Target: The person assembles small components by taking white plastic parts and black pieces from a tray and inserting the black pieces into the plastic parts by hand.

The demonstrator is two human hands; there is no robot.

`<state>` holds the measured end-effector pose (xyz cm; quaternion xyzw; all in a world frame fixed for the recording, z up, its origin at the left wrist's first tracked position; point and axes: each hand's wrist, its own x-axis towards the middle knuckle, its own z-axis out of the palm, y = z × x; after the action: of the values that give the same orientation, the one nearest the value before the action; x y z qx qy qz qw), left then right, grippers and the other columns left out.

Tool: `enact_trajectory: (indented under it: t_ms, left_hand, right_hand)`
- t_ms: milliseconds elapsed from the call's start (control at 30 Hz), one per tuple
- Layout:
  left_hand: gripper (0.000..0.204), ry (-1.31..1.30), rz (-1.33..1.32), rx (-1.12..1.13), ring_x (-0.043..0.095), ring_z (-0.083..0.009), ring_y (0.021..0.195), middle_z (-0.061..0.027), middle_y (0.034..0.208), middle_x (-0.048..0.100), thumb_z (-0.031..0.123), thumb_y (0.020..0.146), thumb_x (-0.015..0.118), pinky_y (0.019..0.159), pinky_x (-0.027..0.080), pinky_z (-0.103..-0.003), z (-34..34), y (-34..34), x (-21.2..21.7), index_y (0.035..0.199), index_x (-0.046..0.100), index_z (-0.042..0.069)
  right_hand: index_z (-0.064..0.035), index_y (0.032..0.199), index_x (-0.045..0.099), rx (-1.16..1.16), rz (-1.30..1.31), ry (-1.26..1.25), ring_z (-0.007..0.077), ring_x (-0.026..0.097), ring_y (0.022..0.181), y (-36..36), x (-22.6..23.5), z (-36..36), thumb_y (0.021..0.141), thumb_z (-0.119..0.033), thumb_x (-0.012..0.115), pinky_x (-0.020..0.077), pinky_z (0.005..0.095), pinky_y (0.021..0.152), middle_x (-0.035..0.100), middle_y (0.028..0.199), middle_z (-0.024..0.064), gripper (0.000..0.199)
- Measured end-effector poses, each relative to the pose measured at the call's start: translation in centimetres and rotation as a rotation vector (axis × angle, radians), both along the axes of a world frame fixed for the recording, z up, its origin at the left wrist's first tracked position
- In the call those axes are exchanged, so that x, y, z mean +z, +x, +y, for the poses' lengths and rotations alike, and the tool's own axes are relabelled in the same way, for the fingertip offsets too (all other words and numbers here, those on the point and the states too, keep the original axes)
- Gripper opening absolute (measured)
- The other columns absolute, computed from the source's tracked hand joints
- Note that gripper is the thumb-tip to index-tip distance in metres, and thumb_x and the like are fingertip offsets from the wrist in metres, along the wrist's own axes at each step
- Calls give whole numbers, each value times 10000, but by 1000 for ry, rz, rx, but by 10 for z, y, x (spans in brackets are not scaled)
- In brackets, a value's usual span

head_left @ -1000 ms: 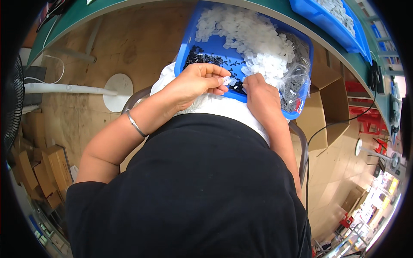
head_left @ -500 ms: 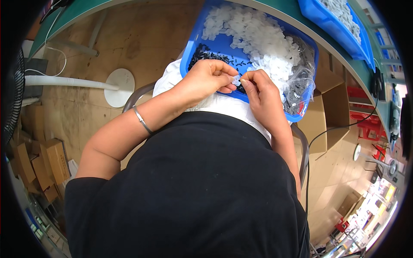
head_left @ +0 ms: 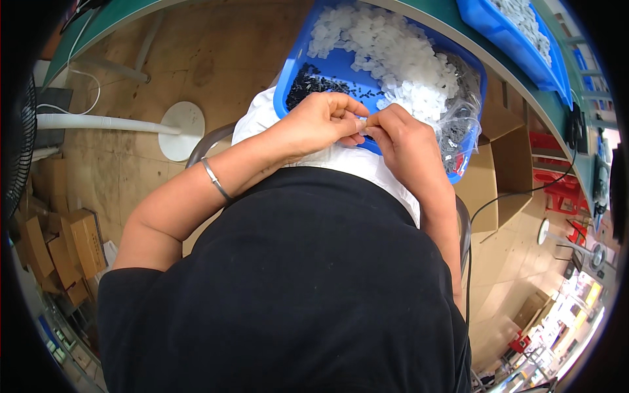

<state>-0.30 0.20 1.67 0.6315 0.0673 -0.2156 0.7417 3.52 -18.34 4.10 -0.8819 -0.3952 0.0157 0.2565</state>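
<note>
Over the near edge of a blue tray [head_left: 280, 98] on my lap, my left hand [head_left: 321, 123] and my right hand [head_left: 405, 134] meet fingertip to fingertip. My left thumb and fingers pinch a small translucent plastic piece [head_left: 362, 122], now mostly covered by fingertips. The right thumb and forefinger are pressed together at the same spot; what they hold is hidden. Inside the tray, small black parts [head_left: 311, 84] lie at the left. A large heap of translucent white plastic pieces [head_left: 377, 36] fills the far side and the middle.
A clear plastic bag [head_left: 464, 121] with grey parts lies along the tray's right side. The green table edge [head_left: 438, 16] curves over the tray's far end, with another blue bin [head_left: 508, 42] on it. An open cardboard box [head_left: 488, 187] stands right; a white fan stand [head_left: 182, 131] is left.
My right hand has come in to the left, so the fingertips now touch. The translucent piece, plainly visible before, is mostly covered.
</note>
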Motion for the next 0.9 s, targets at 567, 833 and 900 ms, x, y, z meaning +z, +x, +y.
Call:
enact_trajectory:
  t_ms: [567, 833, 900]
  left_hand:
    - [256, -199, -1, 70, 580, -97, 753, -56, 906, 642, 104, 903, 639, 729, 498, -233, 7, 2, -5, 1127, 594, -13]
    - [250, -33, 19, 63, 618, -122, 791, -71, 894, 652, 124, 918, 629, 767, 518, -250, 2, 1, 0, 1115, 605, -26]
    - [250, -36, 43, 56, 648, -142, 840, -87, 918, 662, 134, 926, 623, 790, 528, -262, 2, 1, 0, 1118, 607, -25]
  right_hand:
    - [9, 850, 640, -568, 49, 716, 41, 539, 589, 17, -32, -49, 877, -71, 671, 434, 195, 537, 613, 667, 22, 90]
    - [-67, 975, 674, -759, -139, -206, 307, 653, 758, 36, -41, -95, 897, -195, 593, 512, 387, 701, 686, 901, 116, 171]
    - [-85, 994, 679, -710, -212, -256, 349, 646, 822, 38, -49, -98, 889, -199, 588, 510, 421, 738, 685, 972, 118, 179]
